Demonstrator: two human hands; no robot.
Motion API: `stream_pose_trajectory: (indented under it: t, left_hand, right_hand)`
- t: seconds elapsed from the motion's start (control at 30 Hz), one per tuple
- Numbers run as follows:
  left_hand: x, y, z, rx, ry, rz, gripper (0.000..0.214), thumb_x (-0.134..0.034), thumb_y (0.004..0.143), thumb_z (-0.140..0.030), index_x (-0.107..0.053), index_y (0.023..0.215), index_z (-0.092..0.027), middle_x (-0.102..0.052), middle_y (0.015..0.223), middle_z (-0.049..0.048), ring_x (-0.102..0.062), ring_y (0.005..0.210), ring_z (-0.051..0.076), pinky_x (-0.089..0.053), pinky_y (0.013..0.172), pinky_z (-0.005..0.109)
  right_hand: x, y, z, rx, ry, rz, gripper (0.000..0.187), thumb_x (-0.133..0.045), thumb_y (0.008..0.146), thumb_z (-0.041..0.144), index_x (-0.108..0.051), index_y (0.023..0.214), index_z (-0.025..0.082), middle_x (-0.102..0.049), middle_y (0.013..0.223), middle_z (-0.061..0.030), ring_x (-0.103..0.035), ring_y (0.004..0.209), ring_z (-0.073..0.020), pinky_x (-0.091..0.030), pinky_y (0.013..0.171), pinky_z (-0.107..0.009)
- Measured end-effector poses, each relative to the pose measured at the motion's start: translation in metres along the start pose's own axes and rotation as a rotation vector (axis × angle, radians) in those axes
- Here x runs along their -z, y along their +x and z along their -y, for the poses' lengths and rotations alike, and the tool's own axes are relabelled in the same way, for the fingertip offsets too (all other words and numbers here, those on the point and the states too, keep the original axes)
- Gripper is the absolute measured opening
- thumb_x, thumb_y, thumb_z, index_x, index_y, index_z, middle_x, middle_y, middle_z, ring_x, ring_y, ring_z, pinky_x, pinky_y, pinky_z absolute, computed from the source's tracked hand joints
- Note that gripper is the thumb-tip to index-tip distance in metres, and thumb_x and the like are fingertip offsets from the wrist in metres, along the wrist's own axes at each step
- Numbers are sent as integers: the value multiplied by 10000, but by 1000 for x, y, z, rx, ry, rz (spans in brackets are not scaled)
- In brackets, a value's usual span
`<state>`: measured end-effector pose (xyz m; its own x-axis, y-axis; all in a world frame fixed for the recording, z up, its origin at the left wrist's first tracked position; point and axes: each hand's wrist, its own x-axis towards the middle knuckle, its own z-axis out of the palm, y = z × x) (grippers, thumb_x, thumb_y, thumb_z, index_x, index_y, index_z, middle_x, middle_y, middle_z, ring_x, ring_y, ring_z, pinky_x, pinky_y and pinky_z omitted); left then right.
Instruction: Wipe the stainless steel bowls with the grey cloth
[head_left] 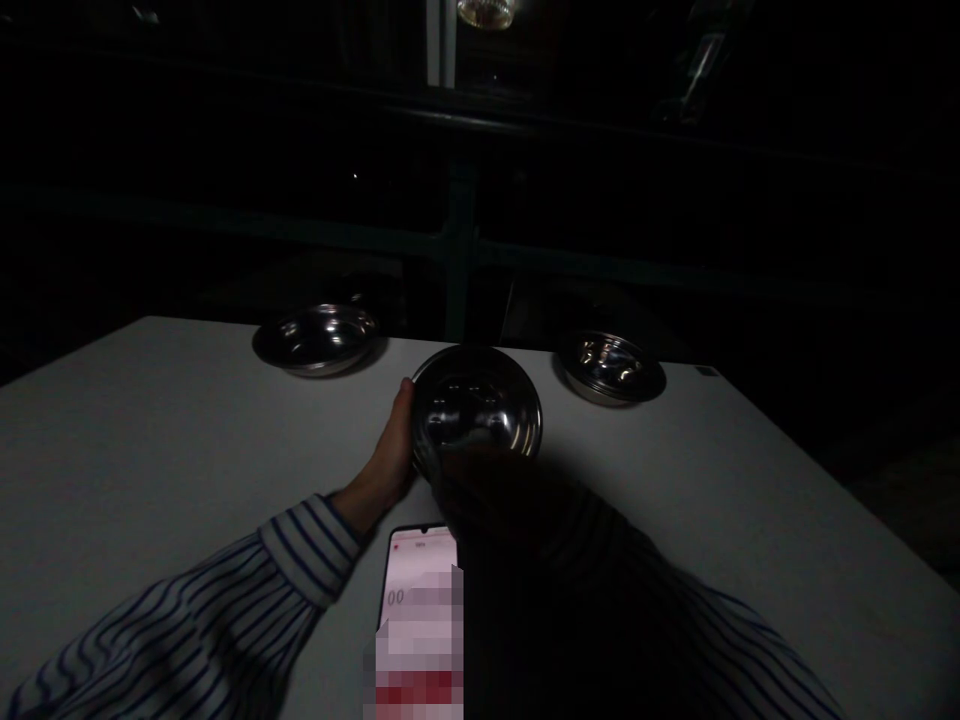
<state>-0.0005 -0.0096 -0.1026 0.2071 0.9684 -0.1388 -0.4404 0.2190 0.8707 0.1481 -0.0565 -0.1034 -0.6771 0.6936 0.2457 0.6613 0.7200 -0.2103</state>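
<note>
A shiny metal bowl (472, 395) is tilted in the middle of the white table, its hollow side facing me. My left hand (390, 450) grips it at the left rim, thumb up along the edge. In deep shadow, my right hand (499, 490) reaches across the bowl's lower front. Its fingers are lost in the dark. A dim greyish strip, perhaps cloth, shows at the bowl's lower left rim beside that hand; what it is I cannot make out. Below the hands lies a phone (420, 560) with a lit screen, partly blurred out and partly covered by the right arm's shadow.
Two more metal bowls stand near the far edge of the white table (187, 440): a wide shallow bowl (315, 340) at left and a smaller bowl (611, 368) at right. Beyond the table, dark rails (461, 250) cross an unlit background.
</note>
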Motion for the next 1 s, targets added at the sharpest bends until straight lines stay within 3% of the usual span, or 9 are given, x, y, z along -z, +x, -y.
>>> stream_pose_trajectory:
  t: [0.13,0.33,0.53,0.7,0.9,1.0]
  left_hand:
    - [1,2,-1,-46,33,11,537,-446,754,-619,-642,1022,-197,-709,931,72,-591,1018,282,-425,898,414]
    - [1,1,-1,-50,31,17,556,-435,744,-641,-663,967,-185,-718,839,73,-607,984,277,-431,891,409]
    - [3,2,-3,-44,52,8,515,-463,733,-632,-680,881,-189,-719,801,74,-613,968,288,-439,878,413]
    - [2,0,-4,-49,38,13,516,-459,743,-623,-680,908,-187,-719,809,72,-607,983,286,-436,886,409]
    - [1,-1,-5,-27,50,-8,521,-455,743,-624,-678,924,-190,-718,769,68,-616,960,292,-447,869,418]
    - [0,-1,-4,-42,35,-11,515,-451,747,-619,-674,916,-187,-719,795,71,-613,970,289,-445,876,418]
  right_hand:
    - [5,-9,-10,8,-25,-5,364,-455,878,314,-500,1230,232,-592,1153,-91,-541,1065,-207,-427,894,-384]
    - [-3,3,5,49,8,-42,410,-411,892,289,-445,1258,106,-567,1191,-126,-510,1095,-215,-422,906,-379]
    - [6,-10,-2,25,-81,34,345,-406,890,296,-505,1214,231,-652,1053,-68,-606,918,-226,-472,766,-406]
    - [-7,-6,1,112,-137,-118,383,-339,918,256,-463,1244,97,-550,1231,-135,-520,1107,-231,-417,917,-402]
    - [-3,-10,-2,32,-97,-39,379,-418,892,292,-462,1260,216,-604,1159,-79,-568,1036,-210,-441,883,-391]
    - [-10,-2,0,73,-76,-77,404,-399,895,286,-445,1272,147,-569,1203,-116,-518,1105,-228,-422,915,-398]
